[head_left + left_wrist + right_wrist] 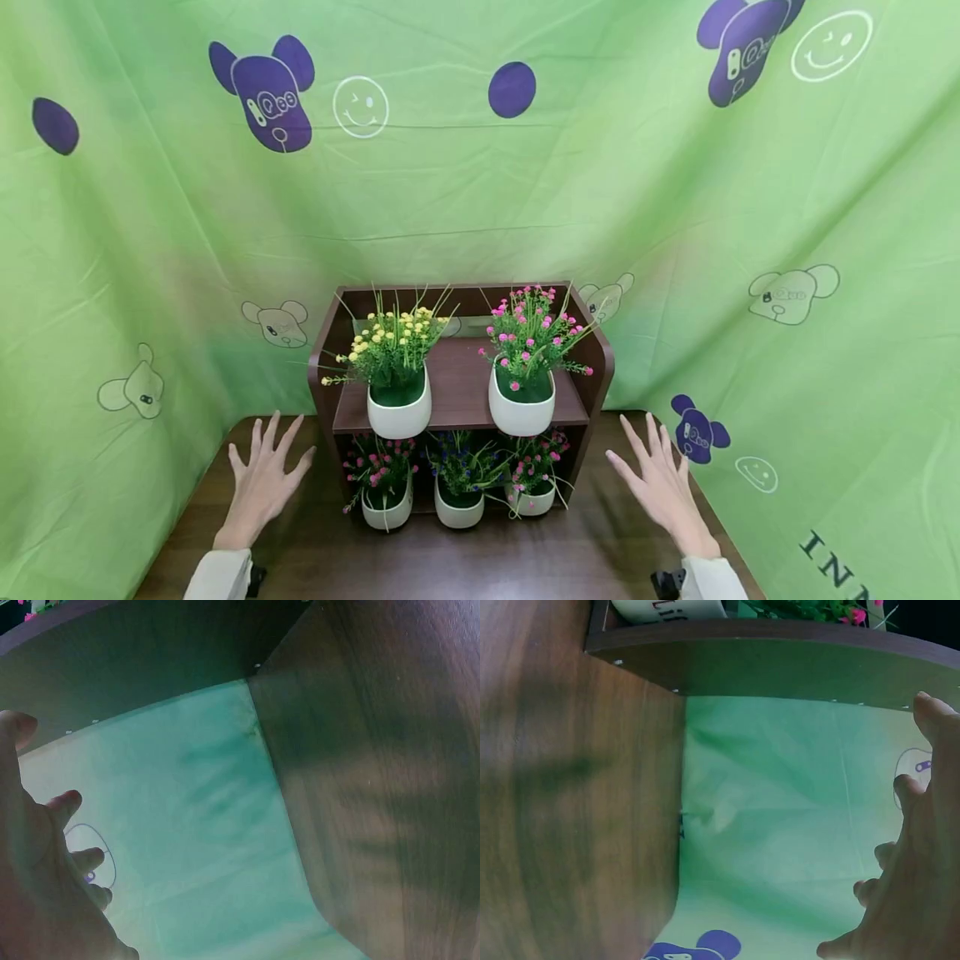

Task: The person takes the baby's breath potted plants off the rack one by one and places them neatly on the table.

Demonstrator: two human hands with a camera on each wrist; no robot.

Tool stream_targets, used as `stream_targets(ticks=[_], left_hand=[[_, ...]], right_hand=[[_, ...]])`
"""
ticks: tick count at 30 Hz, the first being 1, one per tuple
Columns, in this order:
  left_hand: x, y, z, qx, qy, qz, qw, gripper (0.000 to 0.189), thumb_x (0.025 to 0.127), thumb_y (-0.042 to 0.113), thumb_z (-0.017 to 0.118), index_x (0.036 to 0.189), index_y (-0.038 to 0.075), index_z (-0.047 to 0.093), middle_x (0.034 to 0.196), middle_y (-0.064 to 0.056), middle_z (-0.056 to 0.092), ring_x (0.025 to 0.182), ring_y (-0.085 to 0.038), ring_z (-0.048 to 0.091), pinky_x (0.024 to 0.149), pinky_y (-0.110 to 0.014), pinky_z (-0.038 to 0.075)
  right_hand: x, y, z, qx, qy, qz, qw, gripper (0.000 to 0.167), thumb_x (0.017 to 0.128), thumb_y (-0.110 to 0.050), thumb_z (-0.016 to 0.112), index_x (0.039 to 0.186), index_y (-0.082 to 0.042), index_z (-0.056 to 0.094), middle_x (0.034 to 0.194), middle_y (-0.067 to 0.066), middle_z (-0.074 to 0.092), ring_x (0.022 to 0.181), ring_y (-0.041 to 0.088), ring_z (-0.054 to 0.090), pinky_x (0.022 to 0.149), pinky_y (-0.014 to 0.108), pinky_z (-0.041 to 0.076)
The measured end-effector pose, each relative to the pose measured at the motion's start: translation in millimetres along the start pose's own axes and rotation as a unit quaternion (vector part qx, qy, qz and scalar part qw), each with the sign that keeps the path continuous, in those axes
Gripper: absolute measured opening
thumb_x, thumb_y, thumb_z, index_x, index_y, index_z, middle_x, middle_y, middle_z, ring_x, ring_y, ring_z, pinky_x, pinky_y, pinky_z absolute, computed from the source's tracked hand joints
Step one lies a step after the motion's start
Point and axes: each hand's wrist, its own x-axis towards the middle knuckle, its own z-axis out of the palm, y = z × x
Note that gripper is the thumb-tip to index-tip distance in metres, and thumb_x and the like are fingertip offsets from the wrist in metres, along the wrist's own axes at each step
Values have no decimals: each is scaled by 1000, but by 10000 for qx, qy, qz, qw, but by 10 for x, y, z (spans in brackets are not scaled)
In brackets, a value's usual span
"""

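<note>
In the head view my left hand (262, 483) is spread over the table left of a dark brown two-tier shelf (459, 392), holding nothing. On the other side, my right hand (662, 485) has its fingers spread too, also holding nothing. The upper tier bears a white pot with yellow flowers (400, 410) at left and a white pot with pink flowers (522, 407) at right. Below stand three more white pots: one with dark pink flowers (387, 505), one with blue flowers (459, 505) and another with pink flowers (532, 500).
The shelf stands toward the back of a brown wooden table (450, 567). A green curtain (450, 200) printed with purple and outlined bear heads hangs behind and along both sides. In the right wrist view, the shelf's side panel (780, 667) rises beside the hand.
</note>
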Motion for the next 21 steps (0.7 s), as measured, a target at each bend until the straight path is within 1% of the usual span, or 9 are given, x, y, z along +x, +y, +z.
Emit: stream_targets(ticks=[3, 6, 8, 11, 13, 15, 17, 18, 21], left_hand=[[-2, 40, -4, -247, 210, 11, 9995, 64, 107, 41, 58, 160, 10, 41, 166, -34, 24, 152, -59, 14, 109, -89, 1], [-2, 162, -39, -875, 645, -57, 9941, 59, 108, 32, 57, 158, 5, 41, 164, -32, 29, 149, -58, 24, 112, -84, 16], [1, 279, -85, -1385, 971, -123, 9855, 56, 109, 26, 55, 158, 2, 40, 162, -30, 34, 147, -55, 31, 111, -79, 27], [21, 472, -151, -2139, 1433, -147, 9662, 54, 109, 20, 54, 158, 1, 40, 158, -26, 41, 145, -48, 39, 113, -62, 39], [52, 597, -183, -2597, 1697, -44, 9506, 54, 107, 16, 54, 157, 0, 41, 155, -26, 45, 143, -44, 42, 115, -44, 42], [87, 712, -205, -2955, 1868, 91, 9369, 55, 106, 12, 55, 157, 0, 42, 154, -25, 47, 141, -41, 45, 111, -24, 41], [115, 816, -221, -3213, 1946, 157, 9266, 56, 104, 10, 57, 157, 0, 43, 155, -23, 47, 139, -39, 47, 105, -14, 41], [129, 863, -226, -3250, 1970, 171, 9248, 57, 103, 8, 59, 157, 0, 42, 155, -23, 46, 138, -40, 48, 104, -16, 43], [158, 983, -228, -3208, 1967, 5, 9265, 62, 100, 7, 65, 157, 3, 43, 156, -19, 47, 137, -42, 51, 101, -26, 46]], right_hand=[[-32, -55, -4, 73, 306, -65, 9995, 76, 107, -44, 56, 171, -20, 21, 172, 31, 2, 154, 59, 3, 111, 87, 0], [-111, -234, -7, 211, 1050, -187, 9941, 74, 103, -33, 67, 167, -17, 33, 168, 31, 22, 145, 61, 30, 107, 85, 27], [-170, -421, 2, 407, 1645, -308, 9851, 69, 98, -22, 73, 160, -11, 44, 161, 28, 38, 136, 56, 45, 99, 78, 42], [-231, -758, 47, 840, 2449, -697, 9634, 60, 90, -5, 79, 146, -3, 58, 141, 21, 57, 118, 37, 61, 95, 50, 57], [-236, -984, 99, 1214, 2865, -1139, 9435, 55, 84, 4, 79, 136, 2, 64, 127, 19, 64, 110, 27, 63, 97, 28, 55], [-218, -1196, 157, 1542, 3145, -1618, 9226, 49, 80, 11, 78, 127, 4, 68, 116, 18, 68, 100, 21, 64, 91, 14, 52], [-186, -1393, 221, 1836, 3289, -2077, 9027, 44, 77, 16, 76, 120, 6, 71, 108, 18, 70, 95, 20, 66, 88, 13, 54], [-170, -1486, 251, 1959, 3298, -2242, 8958, 42, 77, 16, 75, 117, 6, 72, 105, 17, 71, 93, 20, 67, 86, 13, 55], [-125, -1752, 348, 2211, 3202, -2578, 8844, 36, 78, 16, 73, 111, 3, 73, 100, 14, 72, 87, 21, 69, 81, 16, 57]])
